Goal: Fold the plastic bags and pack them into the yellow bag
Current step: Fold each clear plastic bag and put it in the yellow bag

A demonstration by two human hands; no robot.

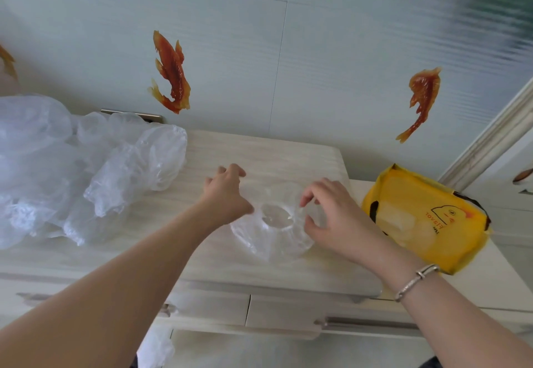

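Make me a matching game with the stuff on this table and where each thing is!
Things:
1. yellow bag
2. pile of plastic bags
3. round plastic bag
4. bracelet

Places:
A. on the right wrist
B. heaped at the table's left end
C. lying at the table's right end
D. between the two hands, in the middle

Pairs: 1-C, 2-B, 3-D, 4-A

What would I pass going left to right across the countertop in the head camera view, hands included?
Pile of crumpled clear plastic bags → left hand → round clear plastic bag being worked on → right hand → yellow bag.
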